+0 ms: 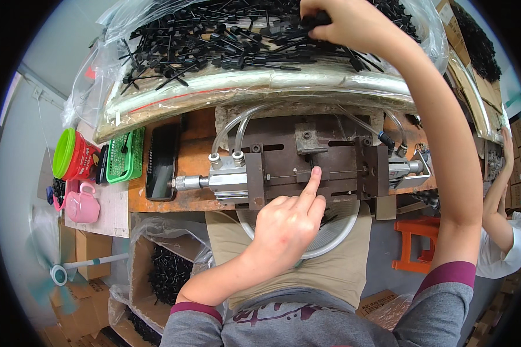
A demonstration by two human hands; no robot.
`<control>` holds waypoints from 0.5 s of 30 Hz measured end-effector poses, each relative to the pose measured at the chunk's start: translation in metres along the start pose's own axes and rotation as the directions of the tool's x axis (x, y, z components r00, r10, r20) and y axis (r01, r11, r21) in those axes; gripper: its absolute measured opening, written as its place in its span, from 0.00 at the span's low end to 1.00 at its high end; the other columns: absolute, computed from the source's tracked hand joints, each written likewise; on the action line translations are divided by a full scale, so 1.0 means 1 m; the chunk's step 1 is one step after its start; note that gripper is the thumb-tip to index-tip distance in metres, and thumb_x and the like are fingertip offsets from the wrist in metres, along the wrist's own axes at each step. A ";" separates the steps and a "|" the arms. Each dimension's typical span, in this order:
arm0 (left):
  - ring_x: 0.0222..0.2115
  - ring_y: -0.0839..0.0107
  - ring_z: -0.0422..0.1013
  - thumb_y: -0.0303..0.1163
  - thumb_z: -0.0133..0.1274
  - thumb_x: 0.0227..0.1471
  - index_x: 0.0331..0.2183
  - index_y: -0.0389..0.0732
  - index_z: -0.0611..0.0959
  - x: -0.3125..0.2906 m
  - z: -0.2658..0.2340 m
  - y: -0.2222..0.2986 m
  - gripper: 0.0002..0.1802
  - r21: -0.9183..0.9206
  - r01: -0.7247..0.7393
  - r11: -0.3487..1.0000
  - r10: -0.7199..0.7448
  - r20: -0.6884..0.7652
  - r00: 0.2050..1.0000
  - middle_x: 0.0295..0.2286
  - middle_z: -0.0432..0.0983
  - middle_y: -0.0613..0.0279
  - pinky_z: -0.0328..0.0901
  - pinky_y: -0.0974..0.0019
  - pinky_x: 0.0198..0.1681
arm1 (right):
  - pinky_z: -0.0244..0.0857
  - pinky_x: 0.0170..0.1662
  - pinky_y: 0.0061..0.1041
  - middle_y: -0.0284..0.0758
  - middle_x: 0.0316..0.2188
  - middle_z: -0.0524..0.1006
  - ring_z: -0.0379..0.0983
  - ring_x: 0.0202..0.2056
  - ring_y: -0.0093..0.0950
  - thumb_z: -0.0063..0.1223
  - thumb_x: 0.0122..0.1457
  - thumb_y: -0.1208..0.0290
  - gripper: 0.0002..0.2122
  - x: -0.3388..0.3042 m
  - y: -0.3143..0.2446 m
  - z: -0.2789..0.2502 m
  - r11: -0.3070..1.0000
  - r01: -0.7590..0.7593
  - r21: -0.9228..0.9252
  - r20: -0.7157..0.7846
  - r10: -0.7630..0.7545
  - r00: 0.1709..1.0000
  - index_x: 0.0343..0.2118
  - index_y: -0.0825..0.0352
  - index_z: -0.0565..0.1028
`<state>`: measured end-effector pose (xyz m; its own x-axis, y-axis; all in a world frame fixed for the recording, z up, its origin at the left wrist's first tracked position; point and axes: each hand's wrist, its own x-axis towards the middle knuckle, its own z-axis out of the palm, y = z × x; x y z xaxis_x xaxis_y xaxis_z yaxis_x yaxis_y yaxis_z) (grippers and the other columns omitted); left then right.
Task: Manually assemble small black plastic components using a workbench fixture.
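Observation:
My left hand (286, 225) reaches over the dark metal fixture (283, 156), its index finger stretched out and the others curled. That fingertip rests at a small black piece (312, 157) in the middle of the fixture, below a bolted metal block (307, 139); the finger partly hides the piece. Farther off, my right hand (350, 26) is over the heap of thin-stemmed black plastic parts (231, 46). Its thumb and fingers are closed on a black plastic part (316, 21), mostly covered by the fingers.
Air cylinders (228, 180) with clear hoses (226, 128) flank the fixture. A phone (163, 159), green basket (126, 155), red bucket (82, 159) and pink cup (83, 203) stand left. A mesh bowl (344, 228) sits on my lap. Another person's arm (499, 191) shows right.

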<state>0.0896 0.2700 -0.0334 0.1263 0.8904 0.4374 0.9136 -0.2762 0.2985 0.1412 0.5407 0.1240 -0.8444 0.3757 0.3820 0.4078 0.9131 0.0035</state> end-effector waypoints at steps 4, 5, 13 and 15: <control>0.21 0.66 0.76 0.29 0.69 0.40 0.34 0.39 0.82 0.000 -0.002 0.000 0.16 0.007 0.008 1.000 -0.009 0.053 0.999 0.55 0.74 0.47 0.70 0.67 0.28 | 0.71 0.41 0.34 0.48 0.31 0.80 0.77 0.34 0.40 0.61 0.48 0.72 0.15 0.000 0.021 -0.020 0.994 -0.066 0.089 -0.096 0.074 0.993 0.38 0.74 0.77; 0.21 0.66 0.75 0.29 0.69 0.40 0.34 0.39 0.82 0.000 -0.002 -0.001 0.16 0.010 0.004 1.000 -0.005 0.056 0.998 0.55 0.74 0.47 0.70 0.67 0.28 | 0.71 0.41 0.34 0.48 0.30 0.79 0.77 0.32 0.39 0.60 0.49 0.72 0.15 0.001 0.026 -0.023 0.991 -0.078 0.111 -0.118 0.091 0.989 0.39 0.75 0.76; 0.21 0.64 0.76 0.31 0.69 0.41 0.34 0.39 0.82 0.000 -0.004 -0.004 0.16 0.014 -0.042 0.999 0.041 0.050 0.998 0.54 0.74 0.46 0.71 0.68 0.28 | 0.69 0.30 0.18 0.35 0.31 0.81 0.74 0.27 0.19 0.53 0.65 0.72 0.07 0.004 0.048 -0.029 0.488 -0.282 0.826 0.024 0.469 0.883 0.41 0.71 0.76; 0.23 0.65 0.78 0.31 0.70 0.41 0.37 0.39 0.83 -0.001 -0.015 -0.007 0.19 -0.183 -0.077 0.980 0.089 0.056 0.994 0.54 0.75 0.47 0.73 0.68 0.31 | 0.69 0.31 0.17 0.35 0.31 0.81 0.74 0.27 0.19 0.54 0.67 0.71 0.08 -0.003 0.047 -0.029 0.268 -0.192 0.944 0.022 0.529 0.848 0.41 0.72 0.76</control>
<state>0.0771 0.2655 -0.0230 0.2284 0.8811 0.4141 0.8149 -0.4057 0.4139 0.1729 0.5778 0.1500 -0.5078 0.8055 0.3056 -0.0567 0.3227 -0.9448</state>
